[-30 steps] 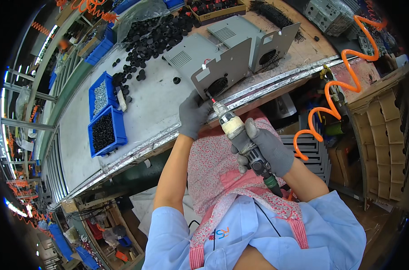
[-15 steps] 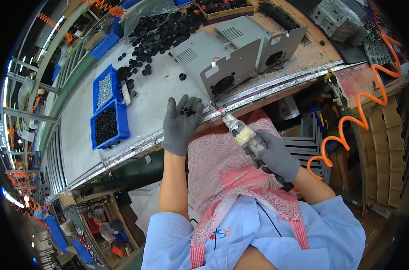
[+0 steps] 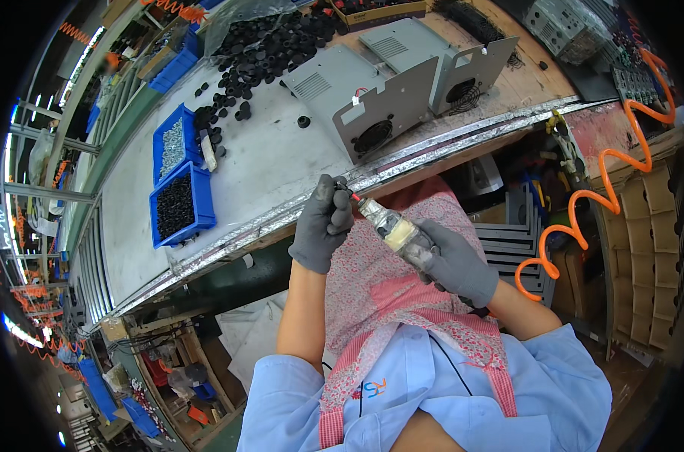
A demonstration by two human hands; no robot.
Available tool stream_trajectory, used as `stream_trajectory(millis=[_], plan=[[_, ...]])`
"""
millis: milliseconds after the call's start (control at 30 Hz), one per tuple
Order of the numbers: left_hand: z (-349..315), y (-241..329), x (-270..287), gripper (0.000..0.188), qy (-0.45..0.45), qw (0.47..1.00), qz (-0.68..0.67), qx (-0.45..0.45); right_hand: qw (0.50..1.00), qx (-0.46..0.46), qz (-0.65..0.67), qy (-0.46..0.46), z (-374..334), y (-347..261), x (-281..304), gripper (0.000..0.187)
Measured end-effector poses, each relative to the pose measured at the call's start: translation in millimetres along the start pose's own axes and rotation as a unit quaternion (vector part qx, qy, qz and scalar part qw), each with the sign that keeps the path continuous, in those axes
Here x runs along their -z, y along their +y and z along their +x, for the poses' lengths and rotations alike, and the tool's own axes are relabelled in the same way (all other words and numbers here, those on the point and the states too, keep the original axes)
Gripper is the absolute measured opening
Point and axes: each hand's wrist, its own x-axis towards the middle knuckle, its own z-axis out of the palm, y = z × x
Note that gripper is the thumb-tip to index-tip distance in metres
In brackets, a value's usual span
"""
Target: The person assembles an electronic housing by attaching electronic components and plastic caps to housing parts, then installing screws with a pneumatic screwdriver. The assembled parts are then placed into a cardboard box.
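Note:
My right hand (image 3: 460,265), in a grey glove, is wrapped round a tape-covered power screwdriver (image 3: 391,227). Its red-collared bit (image 3: 355,197) points up and left at the fingertips of my left hand (image 3: 321,230). That hand is also gloved, with its fingers curled and the thumb and forefinger pinching at the bit's tip. Small black screws show at those fingertips, though the rest of the palm is hidden. Beyond the hands, on the bench, stand two grey metal housings (image 3: 387,113) with round black fans and vent slots.
Two blue bins, one of small black screws (image 3: 175,205) and one of silver hardware (image 3: 174,147), stand on the bench (image 3: 259,162) at left. Black round caps (image 3: 270,45) are heaped behind them. An orange coiled hose (image 3: 575,218) hangs at right.
My left hand has gone from an open palm with black screws to curled, pinching fingers at the screwdriver's bit. My right hand has brought the screwdriver slightly left.

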Motion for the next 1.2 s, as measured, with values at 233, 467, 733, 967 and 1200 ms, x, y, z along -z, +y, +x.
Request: stream_trajectory(millis=[233,467,733,967,1200], plan=[[-2.0,-2.1,-19.2,0.033,0.041,0.993,0.098,-0.057,0.999,-0.004,0.043,-0.008,-0.3,1.7,-3.9,0.038],[-2.1,4.7,-19.4,0.041,0.065,0.965,0.243,-0.079,0.998,-0.035,0.044,-0.010,-3.1,-5.8,-2.9,0.038],[-2.6,7.4,-25.5,0.047,0.076,0.933,0.336,-0.104,0.998,-0.041,0.052,-0.019,-1.9,-1.6,-1.4,0.041],[-2.4,6.4,-25.7,0.046,0.083,0.939,0.315,-0.110,0.997,-0.058,0.041,-0.027,-1.3,-6.1,1.0,0.039],[1.1,8.5,-28.7,0.040,0.045,0.929,0.361,-0.071,0.998,-0.019,0.057,0.010,-0.6,1.3,2.2,0.039]])
